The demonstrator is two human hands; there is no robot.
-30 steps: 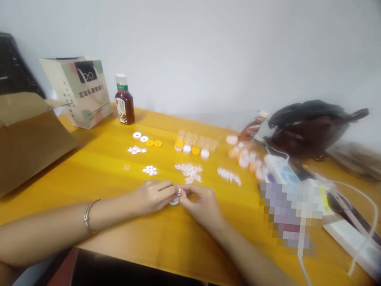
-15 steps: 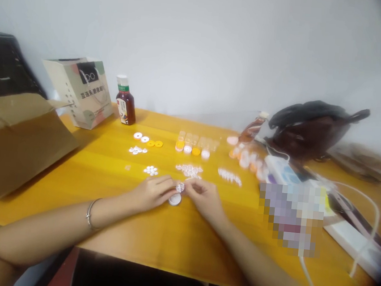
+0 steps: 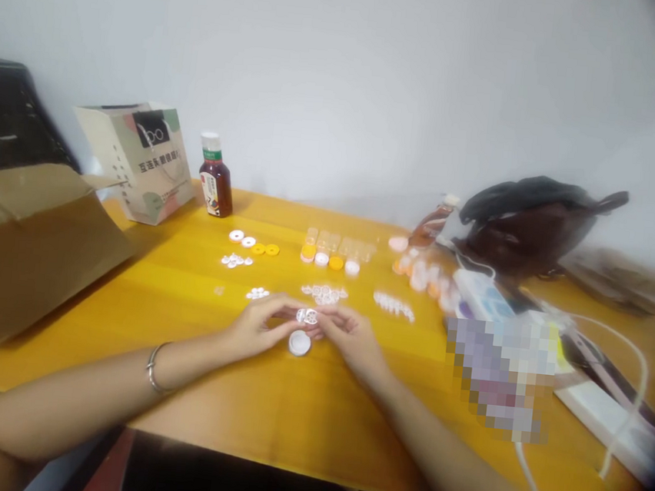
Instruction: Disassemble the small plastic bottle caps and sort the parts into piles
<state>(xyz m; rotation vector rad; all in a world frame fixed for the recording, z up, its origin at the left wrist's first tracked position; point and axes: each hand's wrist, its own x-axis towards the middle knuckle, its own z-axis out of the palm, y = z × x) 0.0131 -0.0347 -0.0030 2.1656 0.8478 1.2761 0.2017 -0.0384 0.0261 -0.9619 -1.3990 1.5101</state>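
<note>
My left hand (image 3: 262,326) pinches a small white plastic piece (image 3: 301,315) between thumb and fingers. Against it, my right hand (image 3: 353,339) grips a white round piece with holes or spokes (image 3: 311,316). The two pieces touch or overlap; whether they are joined I cannot tell. Just below the fingertips, a white round cap (image 3: 299,343) lies on the table with its hollow side up. Beyond the hands are a cluster of white spoked pieces (image 3: 324,294), a group of small white discs (image 3: 258,294) and a row of small white parts (image 3: 393,306).
Farther back sit white and yellow rings (image 3: 258,249), clear containers (image 3: 333,242) and capped pieces (image 3: 336,263). A cardboard box (image 3: 37,248), a paper bag (image 3: 153,159) and a dark bottle (image 3: 216,181) stand left. Rightward are a dark bag (image 3: 526,226) and a power strip (image 3: 605,427).
My left fingers have opened out from over the work, showing a second white piece beside the spoked one. More of the white cap is visible below.
</note>
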